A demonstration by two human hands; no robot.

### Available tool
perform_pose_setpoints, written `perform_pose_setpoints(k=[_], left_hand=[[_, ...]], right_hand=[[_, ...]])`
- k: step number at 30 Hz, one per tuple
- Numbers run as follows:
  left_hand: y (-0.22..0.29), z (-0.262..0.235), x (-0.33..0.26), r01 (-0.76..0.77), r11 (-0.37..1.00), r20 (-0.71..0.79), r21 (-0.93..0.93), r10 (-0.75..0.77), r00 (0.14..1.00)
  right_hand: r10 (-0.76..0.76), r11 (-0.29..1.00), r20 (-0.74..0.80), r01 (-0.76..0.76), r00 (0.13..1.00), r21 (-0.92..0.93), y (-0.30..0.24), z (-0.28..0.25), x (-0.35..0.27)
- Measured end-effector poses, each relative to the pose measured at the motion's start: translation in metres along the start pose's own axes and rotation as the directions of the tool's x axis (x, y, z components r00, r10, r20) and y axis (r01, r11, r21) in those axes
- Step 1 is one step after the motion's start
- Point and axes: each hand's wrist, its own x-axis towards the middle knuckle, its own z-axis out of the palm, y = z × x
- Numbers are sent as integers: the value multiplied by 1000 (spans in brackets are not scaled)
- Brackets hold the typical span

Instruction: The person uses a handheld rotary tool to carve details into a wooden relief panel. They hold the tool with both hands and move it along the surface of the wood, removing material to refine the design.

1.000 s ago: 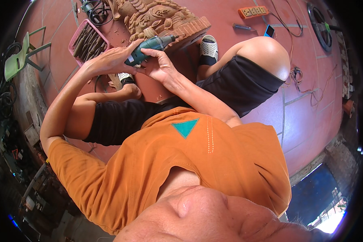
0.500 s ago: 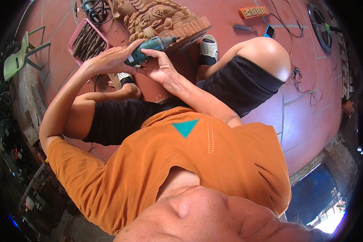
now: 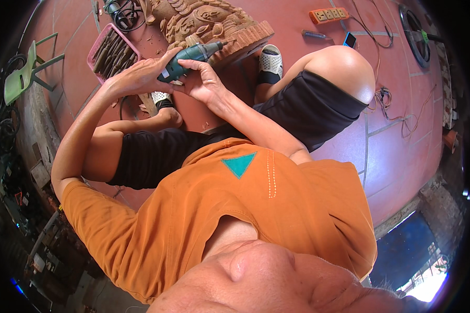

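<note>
The left hand [image 3: 137, 76] and right hand [image 3: 208, 85] have fingers curled round a green die grinder [image 3: 189, 60] near a wood carving [image 3: 206, 25] already in deep relief, any uncut remainder hard to tell.

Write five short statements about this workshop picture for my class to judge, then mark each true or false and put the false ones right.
1. The left hand and right hand both hold the green power tool. True.
2. The pink basket has nothing in it. False: it holds many long brown pieces.
3. The orange power strip lies on the tiled floor. True.
4. The right hand wears a glove. False: both hands are bare.
5. The green chair is at the picture's right side. False: it is at the left.
</note>
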Motion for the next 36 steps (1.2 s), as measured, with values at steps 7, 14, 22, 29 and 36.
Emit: perform_pose_setpoints(k=[7,14,22,29,36], left_hand=[[6,-2,-3,40,999,0,1,-40,999],[13,-4,-3,41,999,1,-31,-41,999],[11,-3,-1,44,999,5,-18,-44,999],[2,-1,1,17,1000,21,-9,-16,1000],[1,1,4,11,1000,43,5,-11,999]], right_hand=[[-10,1000,2,10,1000,-19,1,3,1],[-1,1000,-2,1,1000,-20,-2,-2,5],[-6,1000,-4,6,1000,-19,-2,-2,4],[9,1000,-1,-9,1000,9,-1,-4,0],[7,1000,-29,-6,1000,23,0,0,-7]])
